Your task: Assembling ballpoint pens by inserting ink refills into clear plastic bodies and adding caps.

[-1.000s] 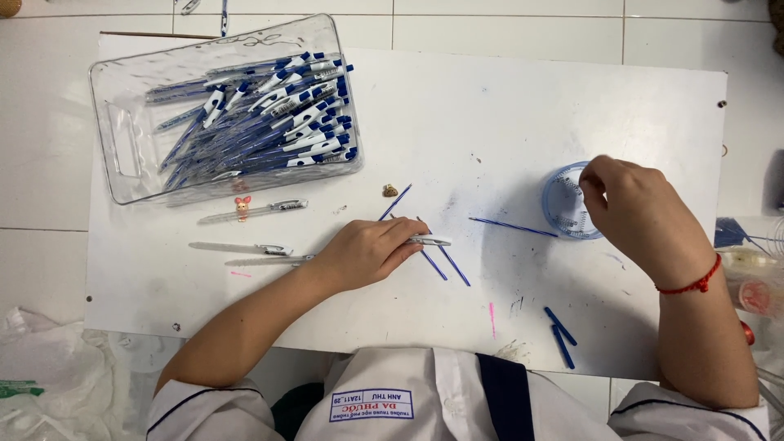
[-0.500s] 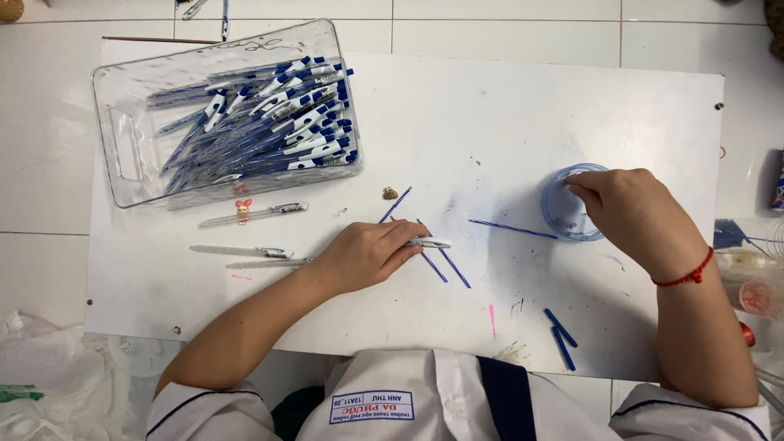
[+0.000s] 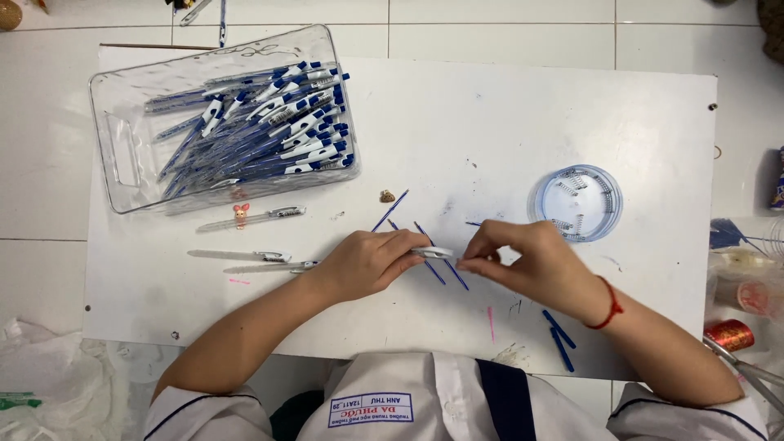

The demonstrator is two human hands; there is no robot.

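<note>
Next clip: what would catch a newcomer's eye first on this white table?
At the table's middle, the left hand and right hand meet over a white pen part, with thin blue refills lying under them. At the far left, a clear plastic bin packed with blue-and-white pens stands out. To the right sits a round clear lid holding small metal springs.

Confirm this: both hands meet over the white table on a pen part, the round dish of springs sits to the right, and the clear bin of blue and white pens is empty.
Not quite. The head view shows the clear bin is packed with blue and white pens, not empty. The rest holds: the left hand and right hand meet on a pen part over the white table, and the round dish of springs sits to the right.
</note>
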